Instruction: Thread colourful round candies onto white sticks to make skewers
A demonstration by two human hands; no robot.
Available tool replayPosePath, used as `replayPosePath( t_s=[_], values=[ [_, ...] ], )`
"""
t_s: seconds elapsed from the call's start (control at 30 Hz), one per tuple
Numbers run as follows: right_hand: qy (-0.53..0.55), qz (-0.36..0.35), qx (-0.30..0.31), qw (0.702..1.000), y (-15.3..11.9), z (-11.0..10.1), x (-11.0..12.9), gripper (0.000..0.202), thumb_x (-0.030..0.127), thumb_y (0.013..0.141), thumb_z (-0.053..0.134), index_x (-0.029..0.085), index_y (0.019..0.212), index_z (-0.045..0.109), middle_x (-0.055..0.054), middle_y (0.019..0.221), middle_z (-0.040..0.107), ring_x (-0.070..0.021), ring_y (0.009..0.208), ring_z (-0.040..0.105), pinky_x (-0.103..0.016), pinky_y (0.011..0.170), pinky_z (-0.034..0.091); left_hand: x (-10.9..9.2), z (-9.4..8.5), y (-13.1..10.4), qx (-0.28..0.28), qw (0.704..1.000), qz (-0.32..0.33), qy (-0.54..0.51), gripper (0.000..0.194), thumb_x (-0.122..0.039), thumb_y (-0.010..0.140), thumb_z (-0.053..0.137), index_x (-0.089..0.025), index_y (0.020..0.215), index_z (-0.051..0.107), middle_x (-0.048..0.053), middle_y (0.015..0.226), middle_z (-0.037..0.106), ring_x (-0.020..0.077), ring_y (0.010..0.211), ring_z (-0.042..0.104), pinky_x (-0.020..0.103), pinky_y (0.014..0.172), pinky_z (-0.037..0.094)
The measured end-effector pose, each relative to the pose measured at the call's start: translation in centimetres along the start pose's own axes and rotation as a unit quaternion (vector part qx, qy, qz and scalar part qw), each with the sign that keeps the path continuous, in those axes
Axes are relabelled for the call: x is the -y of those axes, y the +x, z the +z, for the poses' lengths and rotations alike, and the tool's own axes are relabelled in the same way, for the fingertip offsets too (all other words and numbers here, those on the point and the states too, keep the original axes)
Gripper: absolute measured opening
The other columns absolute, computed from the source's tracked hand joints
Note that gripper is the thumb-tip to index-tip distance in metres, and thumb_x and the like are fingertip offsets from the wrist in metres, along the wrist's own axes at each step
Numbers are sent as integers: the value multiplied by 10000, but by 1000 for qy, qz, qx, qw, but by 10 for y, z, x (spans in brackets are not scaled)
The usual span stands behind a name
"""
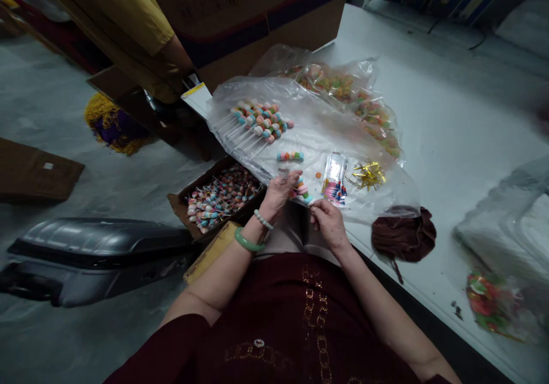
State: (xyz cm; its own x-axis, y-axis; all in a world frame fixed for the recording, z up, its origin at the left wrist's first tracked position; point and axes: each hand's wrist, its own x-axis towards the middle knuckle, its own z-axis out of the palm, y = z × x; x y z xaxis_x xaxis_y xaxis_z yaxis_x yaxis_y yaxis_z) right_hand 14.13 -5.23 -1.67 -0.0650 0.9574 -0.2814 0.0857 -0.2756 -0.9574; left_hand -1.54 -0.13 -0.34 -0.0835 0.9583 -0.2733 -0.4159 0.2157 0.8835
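Pinching the candy (304, 190), probably light, slightly soft and easily dented, with left grip (279, 193) at its side and right grip (329, 222) at its lower end, by the edge of the table (437, 103), so best held gently near the ends.

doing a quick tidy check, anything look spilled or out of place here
A single orange piece lies loose on the plastic sheet, apart from the piled candy sticks; small dark scraps on the white table look like stray litter.
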Motion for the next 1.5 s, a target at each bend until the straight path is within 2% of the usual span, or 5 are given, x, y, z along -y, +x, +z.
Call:
replayPosePath(
  t_s=[0.4,0.6,0.8,0.93,1.5],
  values=[
    [190,-49,-31,980,-4,18,35,229,255,616,758,192,821,678,24,782,656,-126,729,557,-265,727,451,-12,35,-30,120,944,-177,-251,257,-340,794,728,-143,957,710,91,1028,709,129,758,651,202,585,516],
    [226,44,-104,968,-2,0,23,178,271,562,730,182,654,605,75,527,497,-67,474,377,-226,492,324,-10,27,-36,175,951,-195,-165,295,-240,704,797,-141,974,728,90,1009,717,158,887,656,246,745,527],
    [217,46,-51,974,-2,-12,29,256,282,522,769,171,691,612,63,557,511,-59,478,390,-214,463,299,-1,19,-39,143,978,-149,-10,263,-262,645,828,-91,825,741,76,765,710,127,647,627,236,610,480],
    [208,28,-75,975,-4,-16,32,309,423,601,755,196,691,564,113,482,315,-37,409,194,-219,405,163,4,26,-38,58,987,-136,-60,242,-262,609,843,-103,740,717,48,697,682,113,588,599,230,555,461],
    [203,65,-60,975,-5,-3,26,310,346,556,759,159,777,647,40,618,578,-47,460,309,-205,410,169,4,26,-26,-73,981,-78,-163,313,-193,528,867,-133,686,603,-36,620,616,65,567,557,196,594,472]
  ],
)
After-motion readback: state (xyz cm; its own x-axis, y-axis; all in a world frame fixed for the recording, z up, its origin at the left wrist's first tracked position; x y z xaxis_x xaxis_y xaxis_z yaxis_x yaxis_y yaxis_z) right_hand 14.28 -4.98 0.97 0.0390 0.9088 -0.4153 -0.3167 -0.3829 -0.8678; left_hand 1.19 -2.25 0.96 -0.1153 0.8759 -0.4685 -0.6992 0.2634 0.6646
